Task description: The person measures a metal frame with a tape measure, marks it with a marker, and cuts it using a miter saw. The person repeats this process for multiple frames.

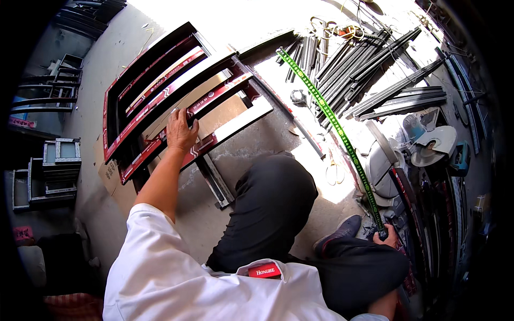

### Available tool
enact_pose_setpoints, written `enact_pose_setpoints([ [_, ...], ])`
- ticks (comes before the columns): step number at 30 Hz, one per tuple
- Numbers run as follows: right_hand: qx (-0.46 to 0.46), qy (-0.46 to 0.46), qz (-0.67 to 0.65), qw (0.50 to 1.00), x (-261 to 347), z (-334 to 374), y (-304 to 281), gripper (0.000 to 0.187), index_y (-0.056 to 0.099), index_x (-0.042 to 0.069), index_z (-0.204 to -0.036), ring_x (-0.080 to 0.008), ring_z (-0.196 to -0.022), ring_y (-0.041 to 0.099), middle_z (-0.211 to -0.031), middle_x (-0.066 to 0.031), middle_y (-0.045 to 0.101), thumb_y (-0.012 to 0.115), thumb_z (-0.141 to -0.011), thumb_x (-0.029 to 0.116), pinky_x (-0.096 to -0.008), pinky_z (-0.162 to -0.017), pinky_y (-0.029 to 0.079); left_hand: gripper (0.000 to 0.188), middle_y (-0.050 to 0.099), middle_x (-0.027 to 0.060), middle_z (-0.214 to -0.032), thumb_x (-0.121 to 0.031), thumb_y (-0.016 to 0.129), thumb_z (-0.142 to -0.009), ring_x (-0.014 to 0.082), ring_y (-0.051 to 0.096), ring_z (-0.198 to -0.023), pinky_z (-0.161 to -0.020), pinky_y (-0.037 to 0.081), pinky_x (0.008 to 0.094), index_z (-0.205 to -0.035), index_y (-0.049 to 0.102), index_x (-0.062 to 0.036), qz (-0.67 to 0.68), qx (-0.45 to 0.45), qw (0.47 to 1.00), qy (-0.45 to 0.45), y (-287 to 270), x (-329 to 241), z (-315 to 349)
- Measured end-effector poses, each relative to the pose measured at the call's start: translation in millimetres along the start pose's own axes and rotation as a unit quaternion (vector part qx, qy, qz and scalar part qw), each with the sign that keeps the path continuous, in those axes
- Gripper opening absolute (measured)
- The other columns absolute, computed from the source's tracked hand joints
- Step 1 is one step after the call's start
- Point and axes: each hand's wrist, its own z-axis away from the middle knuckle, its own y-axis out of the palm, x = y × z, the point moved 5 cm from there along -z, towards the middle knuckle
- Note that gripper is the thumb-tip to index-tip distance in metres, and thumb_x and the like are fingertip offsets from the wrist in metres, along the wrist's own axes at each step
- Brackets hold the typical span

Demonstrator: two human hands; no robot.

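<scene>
My left hand (182, 130) is on the dark bars of a stack of metal frames (144, 115), with its fingers bent over one rail. Red and white film strips cover several of the rails. Low on the right, beside my bent leg, my right hand (386, 237) is closed round a dark tape measure (382, 233). Its bright green blade (329, 114) is drawn out long, reaching away from me to the far middle. The frames lie to the left of the blade and do not touch it.
Loose black metal profiles (353, 69) lie in heaps at the far right. A cut-off saw (428, 144) stands at the right, near yellow-handled scissors (335, 172) on the floor. Cardboard (113, 179) sits under the stack. More small frames (59, 166) are piled at the left.
</scene>
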Motion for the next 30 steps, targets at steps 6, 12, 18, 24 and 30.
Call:
enact_pose_setpoints([
  [6,0.006,0.006,0.024,1.0,59.9,-9.6,-56.2,0.048,0.06,0.002,-0.131,-0.0343,-0.106,0.066,-0.115,-0.0204,0.068,0.076,-0.088,0.017,-0.0422,-0.098,0.051,0.07,0.065,0.0235,-0.132,-0.053,0.075,-0.091,0.0407,0.062,-0.125,-0.106,0.051,0.0486,-0.139,0.06,-0.0036,-0.055,0.13,0.989,-0.032,0.1,41.4,-14.7],
  [12,0.049,0.019,0.003,0.999,127.0,-19.1,-92.3,0.045,0.061,0.002,-0.128,-0.0222,-0.092,0.062,-0.102,-0.0135,0.067,0.076,-0.088,0.017,-0.0371,-0.088,0.052,0.062,0.072,0.0236,-0.114,-0.055,0.075,-0.091,0.0432,0.069,-0.109,-0.096,0.055,0.0512,-0.122,0.063,-0.003,-0.038,0.184,0.981,-0.051,3.9,57.2,-19.7],
  [18,0.06,-0.043,0.02,0.997,194.3,-35.9,-103.6,0.041,0.063,0.001,-0.123,-0.0178,-0.086,0.06,-0.093,-0.0085,0.065,0.076,-0.087,0.014,-0.0347,-0.083,0.053,0.055,0.073,0.0221,-0.111,-0.051,0.077,-0.092,0.0436,0.07,-0.107,-0.093,0.055,0.0519,-0.116,0.064,-0.0026,-0.054,0.19,0.979,-0.059,7.8,64.1,-22.9],
  [24,0.056,-0.068,-0.007,0.996,200.9,-51.3,-92.9,0.047,0.063,0.001,-0.129,-0.0166,-0.091,0.062,-0.101,-0.0097,0.067,0.076,-0.087,0.015,-0.0324,-0.087,0.052,0.047,0.072,0.0211,-0.112,-0.039,0.081,-0.091,0.0424,0.069,-0.109,-0.094,0.054,0.0516,-0.115,0.064,-0.0034,-0.063,0.188,0.979,-0.056,14.2,67.7,-27.2],
  [30,0.093,0.001,-0.022,0.995,206.2,-59.4,-86.2,0.047,0.063,0.0,-0.128,-0.0172,-0.092,0.062,-0.101,-0.01,0.067,0.077,-0.086,0.016,-0.0329,-0.087,0.053,0.042,0.073,0.0204,-0.109,-0.031,0.083,-0.088,0.0428,0.069,-0.107,-0.091,0.054,0.0514,-0.113,0.064,-0.0036,-0.056,0.18,0.981,-0.037,11.4,72.1,-20.6],
])
